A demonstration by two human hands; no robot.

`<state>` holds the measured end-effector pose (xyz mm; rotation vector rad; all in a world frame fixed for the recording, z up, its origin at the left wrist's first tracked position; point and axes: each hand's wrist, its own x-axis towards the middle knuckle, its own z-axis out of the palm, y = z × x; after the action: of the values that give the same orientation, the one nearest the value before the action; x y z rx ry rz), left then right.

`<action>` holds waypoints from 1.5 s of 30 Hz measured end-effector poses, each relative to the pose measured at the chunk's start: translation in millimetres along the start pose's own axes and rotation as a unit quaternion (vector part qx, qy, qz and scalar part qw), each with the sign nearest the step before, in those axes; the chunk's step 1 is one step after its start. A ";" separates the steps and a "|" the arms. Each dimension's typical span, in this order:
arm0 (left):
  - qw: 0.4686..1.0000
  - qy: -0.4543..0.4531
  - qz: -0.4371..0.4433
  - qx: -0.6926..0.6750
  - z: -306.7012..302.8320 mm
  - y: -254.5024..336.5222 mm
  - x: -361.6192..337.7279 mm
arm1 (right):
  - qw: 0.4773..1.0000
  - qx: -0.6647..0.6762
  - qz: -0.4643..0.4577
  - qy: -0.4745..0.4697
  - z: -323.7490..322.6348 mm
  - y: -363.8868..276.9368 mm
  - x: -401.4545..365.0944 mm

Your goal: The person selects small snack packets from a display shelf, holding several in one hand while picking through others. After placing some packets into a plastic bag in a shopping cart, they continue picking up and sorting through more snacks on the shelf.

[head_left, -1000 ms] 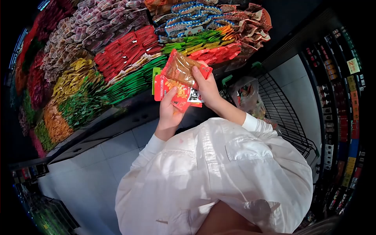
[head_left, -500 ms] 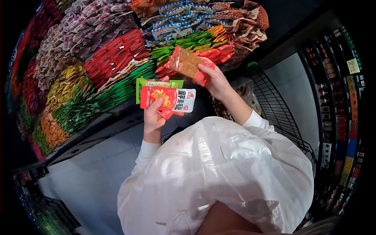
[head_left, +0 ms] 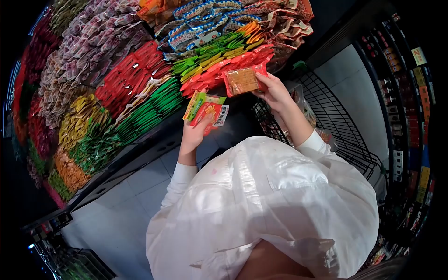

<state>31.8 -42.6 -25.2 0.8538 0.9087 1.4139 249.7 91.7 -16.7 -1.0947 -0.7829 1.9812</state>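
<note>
My left hand (head_left: 195, 132) is closed on several small snack packets (head_left: 208, 113). The front one is red and white with a food picture, and green and yellow edges stick out behind it. In my right hand (head_left: 275, 92) is a clear-and-red snack packet (head_left: 243, 81) with brown, flat food inside, gripped at its right end between thumb and fingers. Both hands are in front of the sloped snack display, and the two lots of packets are apart. Just beyond the right packet lies a row of red packets (head_left: 224, 70).
Heaps of packets fill the display: green (head_left: 149, 112), yellow (head_left: 81, 119) and blue-white (head_left: 198, 23). At the right stands a black wire shopping cart (head_left: 333, 109) with a plastic bag (head_left: 301, 102) in it. Stocked shelves (head_left: 413, 116) line the far right. Below is a tiled floor (head_left: 107, 224).
The right packet has turned more level and moved slightly right and down. My left hand has shifted right and tilted its packets, turning them partly away. The whole view has shifted a little.
</note>
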 end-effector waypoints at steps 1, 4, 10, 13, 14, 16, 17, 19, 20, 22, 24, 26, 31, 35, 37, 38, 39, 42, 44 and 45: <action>0.993 0.008 0.021 0.118 1.4 -0.4 3.4 | 1.000 0.019 0.000 0.009 -7.3 -2.0 1.0; 0.883 -0.014 0.165 0.438 9.4 -1.7 25.4 | 0.995 0.069 -0.027 0.063 -21.7 -15.0 -4.0; 0.852 0.007 0.157 0.499 14.8 -9.6 53.0 | 0.988 0.080 -0.110 0.074 -29.6 -36.7 -8.5; 0.876 0.006 0.101 0.472 19.4 -3.8 55.9 | 0.983 0.087 -0.137 0.087 -34.4 -47.5 -8.2; 0.872 0.012 0.106 0.477 19.6 -3.2 56.8 | 0.982 0.079 -0.148 0.088 -36.9 -51.5 -6.7; 0.863 0.023 0.115 0.491 22.6 -1.8 56.6 | 0.979 0.056 -0.177 0.079 -41.8 -60.6 -3.5; 0.865 0.023 0.116 0.488 25.6 -1.4 55.0 | 0.979 0.054 -0.178 0.080 -43.4 -66.5 -2.2; 0.867 0.021 0.121 0.483 31.5 0.1 52.0 | 0.965 0.008 -0.261 0.029 -45.0 -80.7 1.9; 0.878 0.008 0.113 0.465 36.1 2.0 50.1 | 0.958 -0.026 -0.285 0.012 -48.9 -89.6 5.3; 0.875 -0.018 0.135 0.464 47.7 5.8 50.4 | 0.939 -0.072 -0.337 0.001 -52.9 -107.5 11.7; 0.866 -0.056 0.157 0.472 54.4 1.7 55.0 | 0.914 -0.124 -0.387 -0.008 -45.2 -123.5 10.9; 0.869 -0.066 0.145 0.468 58.8 -6.8 64.6 | 0.888 -0.214 -0.405 -0.033 -41.6 -132.7 11.0; 0.844 -0.096 0.151 0.505 83.6 -25.0 100.8 | 0.730 -0.535 -0.418 -0.077 -28.9 -137.3 26.5; 0.830 -0.107 0.080 0.541 99.5 -26.9 122.9 | 0.656 -0.603 -0.440 -0.111 -20.6 -142.6 36.2; 0.818 -0.105 0.076 0.561 97.9 -36.8 125.0 | 0.568 -0.664 -0.470 -0.123 -16.4 -143.8 38.2; 0.809 -0.107 0.076 0.573 97.6 -42.6 122.6 | 0.548 -0.679 -0.473 -0.124 -14.0 -140.0 38.7; 0.800 -0.108 0.077 0.585 97.6 -46.9 120.3 | 0.527 -0.691 -0.476 -0.135 -12.3 -135.3 41.9; 0.793 -0.107 0.076 0.595 97.7 -57.4 116.9 | 0.516 -0.711 -0.468 -0.095 -4.8 -124.3 42.2; 0.793 -0.104 0.076 0.595 97.4 -58.8 115.3 | 0.512 -0.714 -0.470 -0.087 -6.5 -109.5 52.6; 0.796 -0.104 0.081 0.591 97.2 -58.1 115.6 | 0.506 -0.718 -0.472 -0.075 -8.9 -100.9 58.3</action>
<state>139.7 77.4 -37.7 2.0056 1.5814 0.7149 266.4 196.3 32.6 -0.7621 -2.5870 0.0872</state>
